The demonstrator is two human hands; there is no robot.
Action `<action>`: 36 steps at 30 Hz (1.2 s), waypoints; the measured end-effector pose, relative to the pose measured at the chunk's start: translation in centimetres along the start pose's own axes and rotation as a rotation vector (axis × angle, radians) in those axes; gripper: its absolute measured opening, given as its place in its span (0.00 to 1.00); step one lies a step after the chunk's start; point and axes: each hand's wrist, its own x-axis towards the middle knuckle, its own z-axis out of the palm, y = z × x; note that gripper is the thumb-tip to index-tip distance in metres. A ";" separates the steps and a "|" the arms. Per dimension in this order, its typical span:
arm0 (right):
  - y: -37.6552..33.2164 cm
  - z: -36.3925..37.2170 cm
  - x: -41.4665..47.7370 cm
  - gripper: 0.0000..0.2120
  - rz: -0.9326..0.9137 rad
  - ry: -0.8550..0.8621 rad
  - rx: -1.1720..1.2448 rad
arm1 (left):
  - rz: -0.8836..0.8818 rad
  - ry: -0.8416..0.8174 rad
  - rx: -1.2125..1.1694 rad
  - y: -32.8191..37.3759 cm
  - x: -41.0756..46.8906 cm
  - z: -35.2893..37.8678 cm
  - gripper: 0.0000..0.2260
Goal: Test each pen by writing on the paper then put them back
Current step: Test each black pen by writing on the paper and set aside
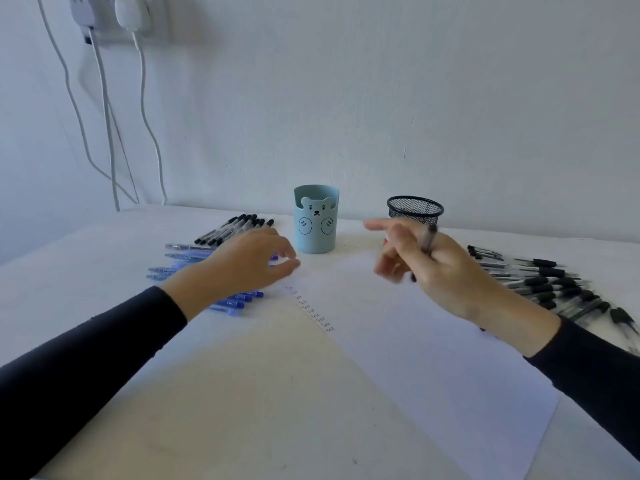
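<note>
Over the table [86, 258] and paper [433, 358], left hand [242, 261] is hovering loose-fingered and empty while right hand [446, 268] is clasping mid-barrel, above the sheet, a dark pen [428, 239], probably light, stiff and slick, so better pinched near the tip for writing.

small handwritten "test" lines in a column on the paper [433, 358]

We see the paper [433, 358] as a smooth, matt white sheet; the table [242, 393] is dull, pale and faintly speckled; the bear cup [316, 233] looks like matt blue plastic; the mesh cup [415, 210] is black wire mesh; the blue pens [239, 301] are glossy translucent plastic; the black pens [547, 282] have clear barrels with dull dark grips; the pen [428, 239] in the right hand [440, 271] is too blurred for us to judge; the sleeve [86, 358] is dark matt cloth.
</note>
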 end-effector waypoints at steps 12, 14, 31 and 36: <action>0.5 4.5 0.9 0.05 0.228 -0.318 0.062 | 0.076 -0.116 -0.020 0.9 -1.4 1.2 0.25; 0.8 5.7 0.7 0.16 0.230 -0.262 0.070 | 0.081 -0.113 -0.028 0.7 -1.4 1.4 0.28; 1.8 7.3 0.4 0.20 0.220 -0.147 0.118 | 0.041 -0.182 -0.013 1.4 -1.5 1.0 0.30; 1.9 7.3 0.4 0.20 0.219 -0.114 0.119 | 0.039 -0.182 -0.021 1.5 -1.6 1.1 0.27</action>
